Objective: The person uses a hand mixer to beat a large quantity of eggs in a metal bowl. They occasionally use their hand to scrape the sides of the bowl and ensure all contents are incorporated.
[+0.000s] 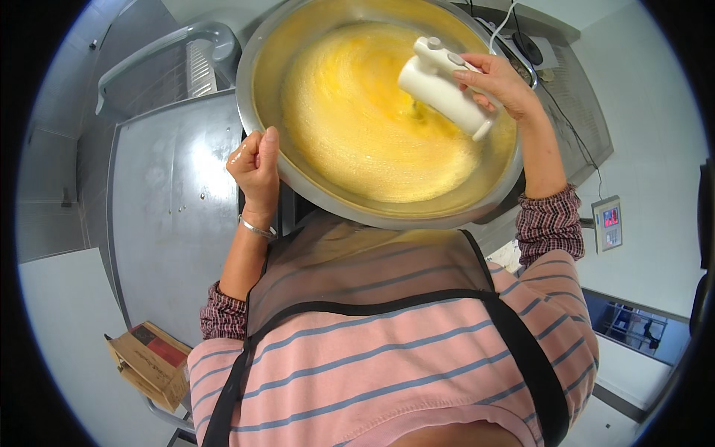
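A white electric hand mixer (444, 92) is held in my right hand (494, 84), over the right side of a large round metal bowl (363, 215). Beneath the mixer, its beaters dip into frothy yellow liquid (357, 134) that shows swirl marks and fills much of the bowl. My left hand (257, 165) is a closed fist with the thumb up, at the bowl's left rim; nothing shows in it. Whether that hand touches the rim, I cannot tell. A white cord (503, 25) runs up near the bowl's upper right edge.
Left of the bowl is a metal worktop (151, 223) with a few drops on it. A grey handle-like frame (162, 53) rises behind it, and a cardboard box (153, 363) lies at its near end. At right stand a digital display unit (607, 223) and a metal surface (581, 106) with dark cables.
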Available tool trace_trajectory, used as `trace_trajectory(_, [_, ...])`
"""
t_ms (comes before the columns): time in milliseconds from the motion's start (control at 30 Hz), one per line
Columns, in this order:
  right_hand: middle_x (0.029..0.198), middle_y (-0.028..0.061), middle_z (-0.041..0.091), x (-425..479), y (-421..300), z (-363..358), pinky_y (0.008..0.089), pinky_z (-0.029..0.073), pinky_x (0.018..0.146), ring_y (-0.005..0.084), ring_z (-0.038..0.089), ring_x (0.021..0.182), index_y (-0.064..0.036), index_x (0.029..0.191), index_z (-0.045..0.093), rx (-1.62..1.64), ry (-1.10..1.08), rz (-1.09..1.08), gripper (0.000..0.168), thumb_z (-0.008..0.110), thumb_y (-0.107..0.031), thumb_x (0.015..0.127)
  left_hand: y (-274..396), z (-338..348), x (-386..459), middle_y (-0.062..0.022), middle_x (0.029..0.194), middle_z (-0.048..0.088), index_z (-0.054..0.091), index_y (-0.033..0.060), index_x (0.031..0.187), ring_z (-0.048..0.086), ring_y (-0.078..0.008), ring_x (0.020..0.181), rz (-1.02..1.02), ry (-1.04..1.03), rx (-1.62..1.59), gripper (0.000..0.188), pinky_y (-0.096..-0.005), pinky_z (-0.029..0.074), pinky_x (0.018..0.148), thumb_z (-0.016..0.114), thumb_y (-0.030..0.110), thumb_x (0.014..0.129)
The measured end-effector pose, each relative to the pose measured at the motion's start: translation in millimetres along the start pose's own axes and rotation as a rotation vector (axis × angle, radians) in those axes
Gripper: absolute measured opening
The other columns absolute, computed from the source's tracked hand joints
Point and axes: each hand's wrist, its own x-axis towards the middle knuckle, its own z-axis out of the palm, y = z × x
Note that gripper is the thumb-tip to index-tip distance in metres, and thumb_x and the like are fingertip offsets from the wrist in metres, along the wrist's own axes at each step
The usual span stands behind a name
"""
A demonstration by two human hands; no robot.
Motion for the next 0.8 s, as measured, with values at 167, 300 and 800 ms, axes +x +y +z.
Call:
trace_trajectory(167, [0.075,-0.0010,0.059,22.9,-10.0,18.6,0.0144,0.032,0.036,-0.0012,0.043,0.043,0.001,0.117,0.056,0.048,0.011,-0.057,0.044,0.066,-0.027,0.084,-3.4,-2.4,-0.2,0.0044,0.054,0.025,0.029,0.0061,0.057,0.020,-0.0057,0.053,0.020,0.000,-0.018,0.045,-0.0260,0.016,0.045,0.062,0.009,0.087])
trace_trajectory(300, [0.075,-0.0011,0.059,55.8,-8.2,28.0,0.0144,0.032,0.037,-0.0013,0.043,0.044,0.000,0.115,0.058,0.061,0.098,-0.095,0.042,0.066,-0.026,0.084,-5.0,-0.8,0.9,0.0036,0.054,0.025,0.029,0.0056,0.057,0.021,-0.0059,0.052,0.057,0.001,-0.012,0.044,-0.0260,0.017,0.045,0.062,0.007,0.086])
trace_trajectory(800, [0.074,0.0008,0.058,89.8,34.5,-17.0,0.0177,0.032,0.037,0.0014,0.043,0.046,-0.001,0.103,0.061,-0.021,0.515,-0.049,0.031,0.066,-0.023,0.082,3.4,-1.4,1.3,0.0041,0.054,0.025,0.030,0.0061,0.056,0.021,-0.0054,0.052,0.037,-0.010,0.019,0.044,-0.0259,0.017,0.044,0.062,0.008,0.087])
